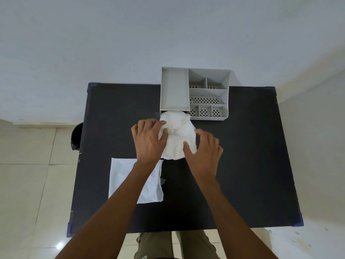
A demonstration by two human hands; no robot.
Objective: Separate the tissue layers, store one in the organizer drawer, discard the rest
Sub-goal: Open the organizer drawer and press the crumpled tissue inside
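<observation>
A crumpled white tissue layer (pixel 176 136) lies on the black table (pixel 242 165) right in front of the grey organizer (pixel 194 93). Its far end reaches the organizer's lower drawer opening (pixel 174 111). My left hand (pixel 149 140) presses on the tissue's left side, fingers bent over it. My right hand (pixel 204 148) holds its right side, thumb on the tissue and fingers curled at its edge. A second white tissue sheet (pixel 119 176) lies flat at the near left, partly under my left forearm.
The organizer stands at the table's far edge against a white wall, with a deep left tray and several perforated compartments on the right. A black bin (pixel 76 136) stands on the floor by the table's left edge. My legs show below the near edge.
</observation>
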